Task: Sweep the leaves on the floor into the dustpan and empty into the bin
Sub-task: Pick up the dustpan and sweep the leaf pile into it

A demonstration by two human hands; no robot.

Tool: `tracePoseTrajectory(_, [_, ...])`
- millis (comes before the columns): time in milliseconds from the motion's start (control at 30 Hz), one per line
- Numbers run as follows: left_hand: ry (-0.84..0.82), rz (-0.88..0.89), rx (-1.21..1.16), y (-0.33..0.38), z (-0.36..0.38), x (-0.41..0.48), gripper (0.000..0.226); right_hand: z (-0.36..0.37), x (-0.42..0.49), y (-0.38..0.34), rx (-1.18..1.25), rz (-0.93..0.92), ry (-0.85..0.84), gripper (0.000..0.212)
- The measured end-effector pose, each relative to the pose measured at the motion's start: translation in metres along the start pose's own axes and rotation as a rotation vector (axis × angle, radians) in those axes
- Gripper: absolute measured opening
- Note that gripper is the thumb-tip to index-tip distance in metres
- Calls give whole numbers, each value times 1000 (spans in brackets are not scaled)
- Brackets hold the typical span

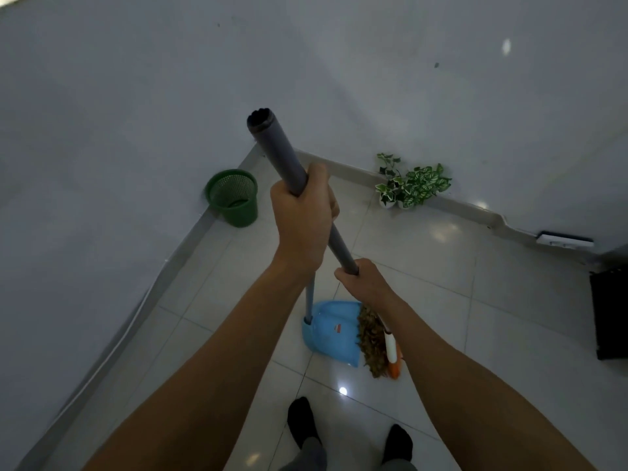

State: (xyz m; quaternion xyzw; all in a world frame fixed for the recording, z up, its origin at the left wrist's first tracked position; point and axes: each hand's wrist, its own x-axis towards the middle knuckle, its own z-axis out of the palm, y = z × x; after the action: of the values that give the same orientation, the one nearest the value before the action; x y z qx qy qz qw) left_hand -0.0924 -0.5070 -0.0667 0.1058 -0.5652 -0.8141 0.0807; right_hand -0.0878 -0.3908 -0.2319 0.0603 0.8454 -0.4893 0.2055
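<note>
My left hand [302, 219] grips the upper part of a grey broom handle [278, 154]. My right hand [365, 282] grips the same handle lower down. The broom head [392, 355], orange and white, rests on the tiled floor against a pile of brown dry leaves [370, 338]. The leaves lie at the right-hand lip of a blue dustpan [331, 331], which stands on the floor with its thin grey upright handle [309, 300] partly hidden behind my left wrist. A green mesh bin [232, 197] stands in the corner to the left.
Grey walls meet in a corner just behind the bin. Small potted plants with green and white leaves [413, 183] stand by the right wall. A black object [610, 314] sits at the right edge. My feet in dark socks [302, 419] are near the bottom.
</note>
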Motion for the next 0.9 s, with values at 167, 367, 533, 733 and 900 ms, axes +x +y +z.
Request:
tracePoseTrajectory(167, [19,5,12,10,2,-2,52,4,1,-5,27,-7,27,33])
tracePoseTrajectory(367, [-8,43,61,39,20,-1,45,3,6,-31,100,-42,59,28])
tracePoseTrajectory(533, [-63,106,58,56,28,1,40,-1,4,-46,136,-88,67,34])
tracePoseTrajectory(733, [-82,65,-22,55,29,-3,53,-16,-7,-38,82,-86,115,38])
tracePoseTrajectory(900, [-164,-5,-117,29,22,-3,57,-28,-22,-16,17,-28,202,40])
